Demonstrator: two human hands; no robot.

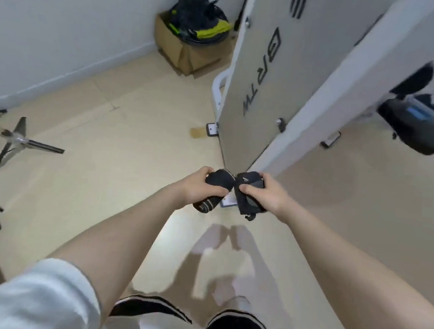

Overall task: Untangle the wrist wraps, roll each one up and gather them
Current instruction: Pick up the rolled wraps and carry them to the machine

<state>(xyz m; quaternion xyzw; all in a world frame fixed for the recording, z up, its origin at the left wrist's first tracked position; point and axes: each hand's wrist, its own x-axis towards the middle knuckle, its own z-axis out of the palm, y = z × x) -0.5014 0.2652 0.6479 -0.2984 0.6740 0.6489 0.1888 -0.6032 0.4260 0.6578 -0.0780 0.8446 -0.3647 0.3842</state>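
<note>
I hold two rolled black wrist wraps out in front of me above the floor, their upper ends touching. My left hand [199, 186] grips one rolled wrap [214, 190], whose striped end pokes out below my fingers. My right hand [267, 193] grips the other rolled wrap [249, 192], which shows a grey patch and a small loop hanging at its bottom. Both arms are stretched forward and my shoes show at the bottom edge.
A grey table [277, 72] with white legs stands ahead, its near corner just beyond my hands. A cardboard box [187, 47] with dark gear sits by the wall. A black tripod [16, 142] stands at left. A dark bag [415, 125] lies at right.
</note>
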